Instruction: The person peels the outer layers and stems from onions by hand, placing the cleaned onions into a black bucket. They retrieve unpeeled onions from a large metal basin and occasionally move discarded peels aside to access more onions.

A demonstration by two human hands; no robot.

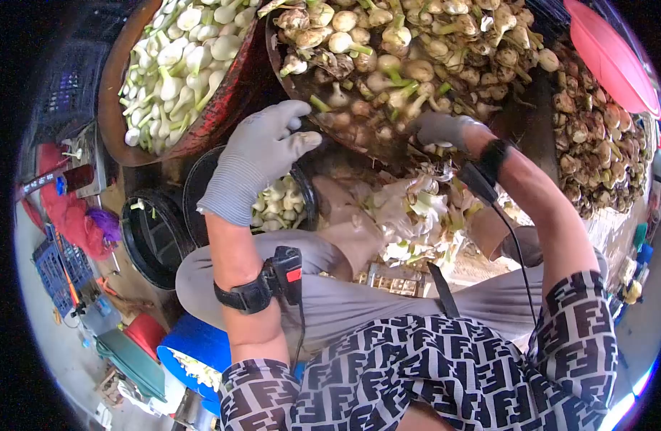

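Note:
My left hand, in a grey knit glove, is beside the near-left rim of a wide tub. Its thumb and forefinger are spread, with nothing seen between them. The tub holds murky water and many muddy bulbs that look like fresh garlic, with short green stems. Also gloved, my right hand reaches into the tub's near side among the bulbs. Its fingertips are hidden there, so I cannot see whether they hold anything. Under my left wrist stands a black bucket partly filled with white bulbs.
A red-walled tub of clean white bulbs stands at upper left. Peeled skins lie heaped between my knees. At right are a brown bulb pile and a pink basin. Another black bucket and a blue barrel are at left.

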